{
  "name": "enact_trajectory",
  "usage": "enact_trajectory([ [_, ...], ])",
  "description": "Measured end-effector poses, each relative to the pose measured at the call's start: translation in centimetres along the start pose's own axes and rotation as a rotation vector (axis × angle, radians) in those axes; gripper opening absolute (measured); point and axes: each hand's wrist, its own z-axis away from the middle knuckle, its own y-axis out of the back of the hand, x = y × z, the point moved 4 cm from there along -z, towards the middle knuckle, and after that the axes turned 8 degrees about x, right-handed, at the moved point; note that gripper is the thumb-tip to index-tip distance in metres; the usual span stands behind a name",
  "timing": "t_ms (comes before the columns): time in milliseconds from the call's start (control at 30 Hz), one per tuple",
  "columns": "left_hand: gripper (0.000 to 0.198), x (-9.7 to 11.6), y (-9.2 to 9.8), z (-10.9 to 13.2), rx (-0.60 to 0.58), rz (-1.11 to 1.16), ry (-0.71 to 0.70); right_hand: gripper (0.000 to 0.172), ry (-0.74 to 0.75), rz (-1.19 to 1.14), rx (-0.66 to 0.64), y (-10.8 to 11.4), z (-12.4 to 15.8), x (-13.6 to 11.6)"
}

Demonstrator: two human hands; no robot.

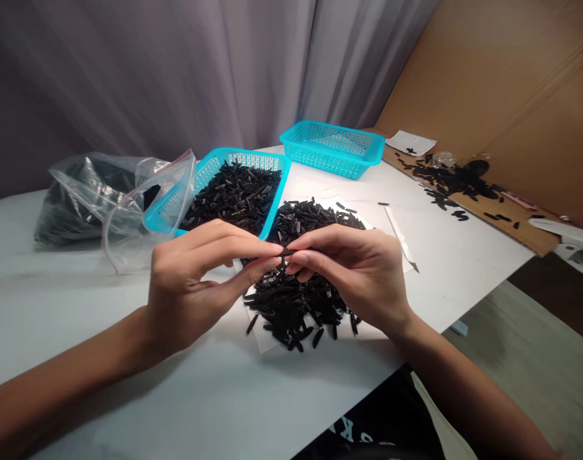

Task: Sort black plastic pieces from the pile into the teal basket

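Between the fingertips of both hands is one small, thin black strip [286, 253], mostly covered by the fingers. My left hand [202, 275] pinches one end of it between thumb and forefinger. The other end is pinched by my right hand [355, 268]. Right below and behind the hands lies a loose pile of similar black strips [295, 306] on white paper [267, 342]. What exactly the strips are I cannot tell.
A blue basket [279, 191] full of black strips stands behind my left hand, beside a clear plastic bag [85, 198] of dark pieces. Another blue basket [329, 160] sits at the back. A white-handled knife [401, 236] lies right; more black pieces [458, 182] lie against the cardboard [511, 96].
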Motion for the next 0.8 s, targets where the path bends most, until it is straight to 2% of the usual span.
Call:
enact_trajectory([
  [100, 0.011, 0.04, 0.01, -0.08, 0.000, -0.028, -0.024, 0.001, -0.035, -0.025, -0.025, -0.14, 0.06, 0.19],
  [467, 0.011, 0.34, 0.07, -0.18, -0.004, -0.077, 0.008, 0.012, -0.149, -0.094, -0.034, -0.44, -0.08, 0.36],
  [633, 0.015, 0.35, 0.22, -0.17, -0.008, -0.094, -0.003, 0.003, -0.088, -0.079, -0.038, -0.25, -0.04, 0.26],
  [800, 0.016, 0.17, 0.32, -0.07, 0.005, -0.097, -0.017, 0.008, 0.048, 0.031, -0.004, 0.04, 0.30, 0.10],
])
